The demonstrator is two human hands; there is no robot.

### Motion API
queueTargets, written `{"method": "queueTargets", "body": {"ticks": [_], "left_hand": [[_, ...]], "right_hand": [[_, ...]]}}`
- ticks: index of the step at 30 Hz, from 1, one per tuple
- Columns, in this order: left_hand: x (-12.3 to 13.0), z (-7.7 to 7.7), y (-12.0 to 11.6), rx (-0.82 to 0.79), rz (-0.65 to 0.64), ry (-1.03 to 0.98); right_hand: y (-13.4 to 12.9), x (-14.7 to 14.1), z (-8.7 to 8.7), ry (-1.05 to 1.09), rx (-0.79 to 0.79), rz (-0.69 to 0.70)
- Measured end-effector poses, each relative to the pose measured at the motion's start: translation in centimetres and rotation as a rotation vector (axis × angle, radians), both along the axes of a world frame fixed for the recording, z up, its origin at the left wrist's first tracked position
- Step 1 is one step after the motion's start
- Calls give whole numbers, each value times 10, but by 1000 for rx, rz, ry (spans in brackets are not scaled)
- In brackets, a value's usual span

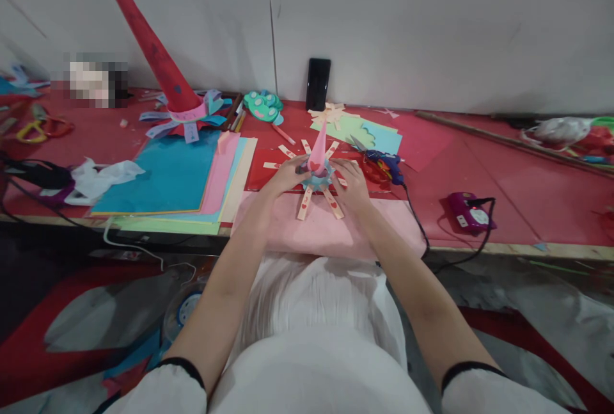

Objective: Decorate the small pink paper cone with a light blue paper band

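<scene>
A small paper cone craft (317, 157) stands point up on the red table in front of me. Its pink cone rises from a light blue ring (318, 182), and cream paper strips (304, 204) with red hearts fan outward around the base. My left hand (289, 175) grips the ring's left side, thumb near the cone. On the other side, my right hand (352, 183) has its fingers closed around the ring's right edge. Both palms face inward, and parts of the ring are hidden under the fingers. A pink padded cloth (278, 228) lies under my wrists.
Right of my hands lie a blue glue gun (391, 166), scissors (359, 144) and a purple power socket (467, 211) with cords. Coloured paper sheets (158, 174) and a tall red cone (158, 59) are left. A phone (318, 84) leans on the wall.
</scene>
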State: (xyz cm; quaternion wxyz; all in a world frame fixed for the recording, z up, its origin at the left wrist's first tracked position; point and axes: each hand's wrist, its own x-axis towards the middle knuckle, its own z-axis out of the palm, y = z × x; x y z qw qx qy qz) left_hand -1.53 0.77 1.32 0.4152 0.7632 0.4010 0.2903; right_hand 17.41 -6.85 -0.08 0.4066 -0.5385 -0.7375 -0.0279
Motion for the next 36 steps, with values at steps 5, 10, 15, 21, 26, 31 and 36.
{"method": "queueTargets", "body": {"ticks": [5, 10, 15, 21, 26, 31, 36], "left_hand": [[-1, 4, -2, 18, 10, 43], [0, 4, -2, 11, 14, 62], [0, 4, -2, 33, 16, 83], [-1, 6, -3, 23, 10, 82], [-2, 6, -4, 22, 8, 69], [-2, 5, -4, 10, 17, 55], [-1, 3, -3, 21, -9, -5]], "right_hand": [[5, 1, -9, -58, -69, -3], [7, 4, -13, -46, -128, -16], [8, 5, -14, -42, -138, -11], [8, 4, -14, -30, -129, -10], [8, 4, -15, -48, -130, -4], [9, 4, -16, -48, -119, -13], [9, 5, -17, -46, -107, -4]]}}
